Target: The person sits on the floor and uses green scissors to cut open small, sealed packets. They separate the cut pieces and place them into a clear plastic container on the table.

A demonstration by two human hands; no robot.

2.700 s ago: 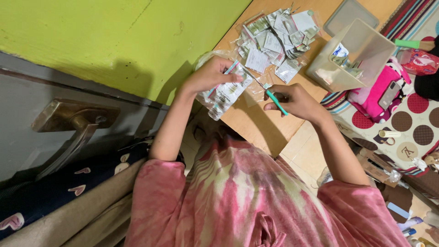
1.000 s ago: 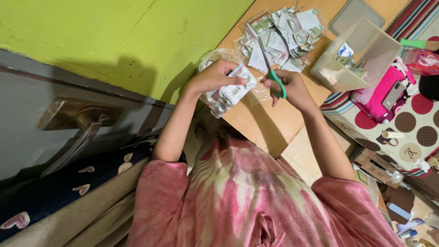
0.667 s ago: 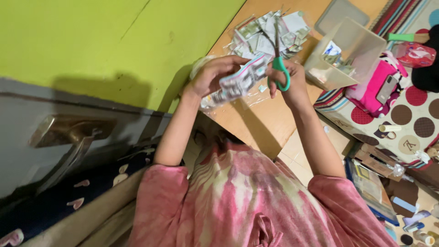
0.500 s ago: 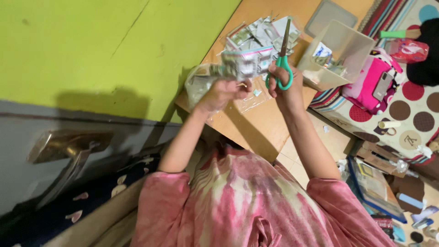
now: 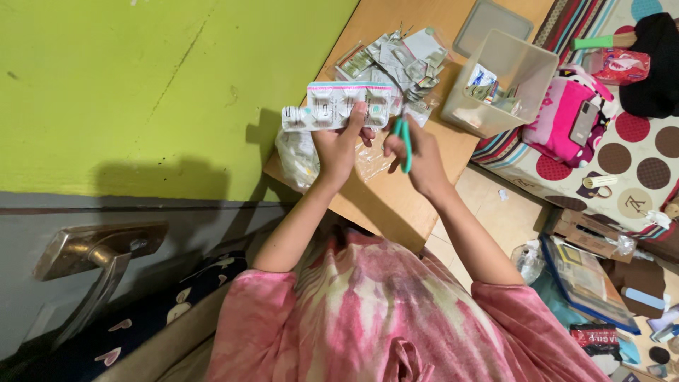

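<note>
The flat white blister strip with the pink edge [image 5: 338, 107] has swung up from its tilted pose half a second ago and now lies level, face to the camera, while the green-handled scissors [image 5: 404, 141] have dropped from pointing upward to tucked low in the palm. The left hand [image 5: 340, 145] has its grip closed on the strip's lower edge, thumb across the front, seemingly to steady it for reading or cutting. The right hand [image 5: 419, 152] is wrapped around the scissors; the blades are hidden, so I cannot tell whether they gape. Both hover over the wooden counter [image 5: 396, 198]. Beyond lies a heap of cut foil packet pieces [image 5: 396, 60], then a pale open plastic box [image 5: 506, 78] holding more pieces, within easy reach.
</note>
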